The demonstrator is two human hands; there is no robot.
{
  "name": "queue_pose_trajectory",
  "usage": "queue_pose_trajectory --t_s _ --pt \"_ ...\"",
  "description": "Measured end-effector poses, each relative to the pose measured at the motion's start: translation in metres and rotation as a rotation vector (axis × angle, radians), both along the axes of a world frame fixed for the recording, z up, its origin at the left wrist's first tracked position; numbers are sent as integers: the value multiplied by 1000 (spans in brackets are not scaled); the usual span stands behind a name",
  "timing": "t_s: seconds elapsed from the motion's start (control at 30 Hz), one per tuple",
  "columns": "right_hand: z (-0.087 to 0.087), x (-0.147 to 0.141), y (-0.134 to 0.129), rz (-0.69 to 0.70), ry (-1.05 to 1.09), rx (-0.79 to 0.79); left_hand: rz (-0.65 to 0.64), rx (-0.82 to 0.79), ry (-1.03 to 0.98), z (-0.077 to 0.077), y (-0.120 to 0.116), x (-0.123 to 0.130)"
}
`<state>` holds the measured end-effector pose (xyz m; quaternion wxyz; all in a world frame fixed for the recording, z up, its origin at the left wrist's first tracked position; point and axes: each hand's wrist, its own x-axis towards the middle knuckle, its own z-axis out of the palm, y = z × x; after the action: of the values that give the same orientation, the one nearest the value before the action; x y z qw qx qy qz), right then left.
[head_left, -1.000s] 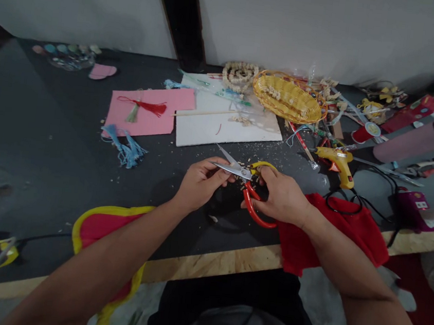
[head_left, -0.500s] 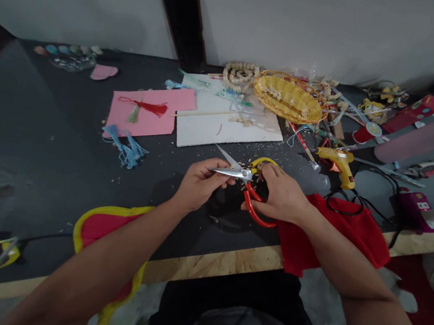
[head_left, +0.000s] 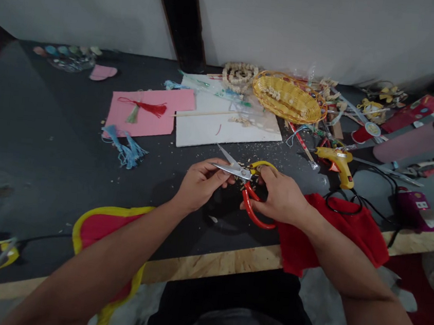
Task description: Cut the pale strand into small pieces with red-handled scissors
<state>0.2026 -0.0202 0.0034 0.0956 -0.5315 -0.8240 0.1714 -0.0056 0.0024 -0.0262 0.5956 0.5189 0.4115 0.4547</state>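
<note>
My right hand grips a pair of scissors by its handles, one loop yellow and the other red. The blades are parted and point to the left, toward my left hand. The fingers of my left hand are pinched together at the blades; whatever is between them is too small and covered to name. Small pale chips lie on the dark table below the scissors. A red cloth lies under my right forearm.
Behind my hands lie a white board, pink paper with tassels, and a yellow wicker basket. To the right are a yellow glue gun with its cable, a thread spool and a pink bottle. A dark phone leans on the wall.
The scissors' blades have closed slightly, and their handles have drawn a little apart or tilted very slightly. Both hands stay in nearly the same place.
</note>
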Motion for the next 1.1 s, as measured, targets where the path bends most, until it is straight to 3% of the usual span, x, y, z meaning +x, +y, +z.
queue_pose_trajectory --t_s 0.23,0.57,1.1 --pt "2 -1 0 -11 -6 -57 53 11 30 5 -1 3" --pt "-5 2 3 24 42 43 7 -18 0 1 0 0" --pt "2 3 2 22 28 -55 61 16 17 2 -1 3"
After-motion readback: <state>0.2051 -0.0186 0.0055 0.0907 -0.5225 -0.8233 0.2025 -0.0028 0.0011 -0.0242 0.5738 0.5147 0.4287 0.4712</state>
